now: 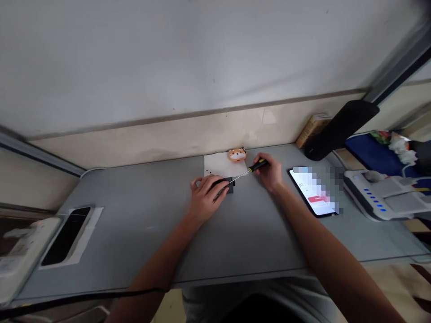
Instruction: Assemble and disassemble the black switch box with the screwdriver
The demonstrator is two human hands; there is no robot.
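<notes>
In the middle of the grey desk, my left hand (206,197) is closed over a small dark box-like object (230,185), which its fingers partly cover. My right hand (270,174) grips a screwdriver (258,165) by its black and yellow handle. The thin metal shaft points left and down, and its tip meets the dark object near my left fingertips. Behind both hands lies a sheet of white paper (218,166) with a few tiny dark specks on it. An orange animal-face case (237,154) rests at the paper's back edge.
Right of my right arm lies a lit phone (313,190). Beyond it are a white power strip (377,197), a black cylinder (341,130) and a yellowish box (311,128). At the left, a dark phone (67,235) lies on white paper beside a white device (25,253). A wall closes the back.
</notes>
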